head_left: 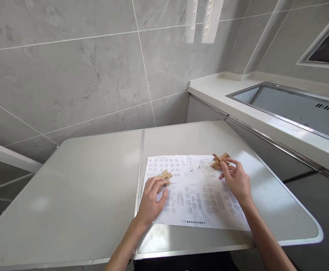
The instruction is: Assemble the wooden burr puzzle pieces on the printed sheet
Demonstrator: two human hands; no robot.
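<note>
My left hand (151, 199) rests on the left part of a printed sheet (192, 216), its fingers curled around a small group of light wooden puzzle pieces (166, 174). The fingers partly cover those pieces, and the thumb lies below them. At the sheet's upper right corner is a loose pile of notched wooden puzzle sticks (217, 162), some crossing one another. My right hand (237, 182) reaches into this pile from the right, with thumb and index finger closed on one stick. The sheet shows rows of small assembly drawings.
The sheet lies on a pale folding table (82, 195) with a seam down its middle. To the right stands a white counter (209, 86) with an inset sink (294, 107), higher than the table. A grey tiled wall (82, 82) rises behind the far edge.
</note>
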